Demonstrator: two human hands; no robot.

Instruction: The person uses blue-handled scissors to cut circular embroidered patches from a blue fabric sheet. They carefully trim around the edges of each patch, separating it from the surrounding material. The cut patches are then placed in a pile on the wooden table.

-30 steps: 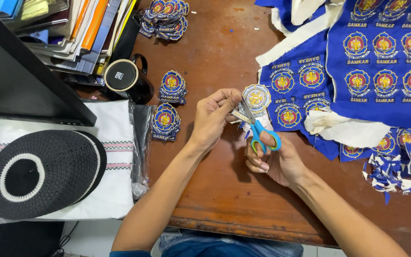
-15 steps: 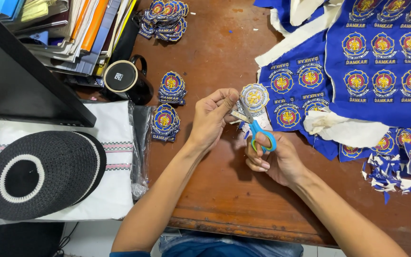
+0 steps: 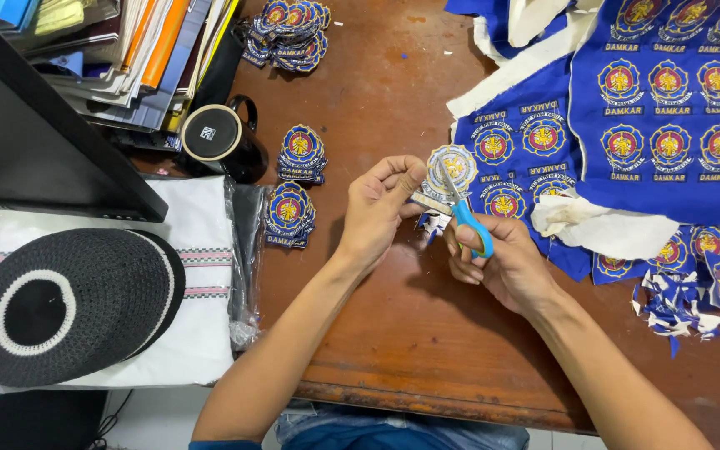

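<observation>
My left hand point(image 3: 381, 208) pinches a round embroidered patch point(image 3: 453, 166), held up with its pale back toward me. My right hand point(image 3: 502, 267) grips blue-handled scissors point(image 3: 464, 212) whose blades sit at the patch's lower edge. Both hands hover above the brown wooden table point(image 3: 427, 333). Just behind them lies a blue cloth sheet point(image 3: 668, 108) printed with several uncut badges.
Small stacks of cut badges point(image 3: 302, 154) point(image 3: 287, 212) point(image 3: 287, 32) lie left of my hands. A black mug point(image 3: 218, 137), piled books point(image 3: 135, 50), a black-and-white knitted cap point(image 3: 64, 300) on folded white cloth, white backing strips point(image 3: 602, 229) and blue scraps point(image 3: 677, 304) surround the work.
The scissors have shifted slightly along the patch's edge; both hands stay in nearly the same place.
</observation>
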